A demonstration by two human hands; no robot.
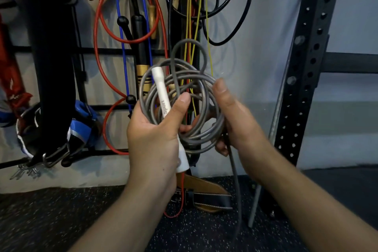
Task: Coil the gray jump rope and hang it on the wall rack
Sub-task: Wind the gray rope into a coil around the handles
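Note:
The gray jump rope (206, 88) is wound into several loops in front of me, with one loop sticking up above the bundle. My left hand (155, 135) grips the coil together with its white handle (163, 96), thumb pressed on the handle. My right hand (235, 120) holds the right side of the coil, and a loose gray tail (235, 180) hangs down from it toward the floor. The black wall rack (102, 50) of horizontal bars is right behind, beyond the hands.
Red (98, 32), blue, black (231, 16) and yellow ropes hang on the rack. A black punching bag (53, 47) and blue gloves (81, 129) hang at left. A brown leather belt (206, 190) lies on the speckled floor. A perforated black steel upright (306, 67) stands at right.

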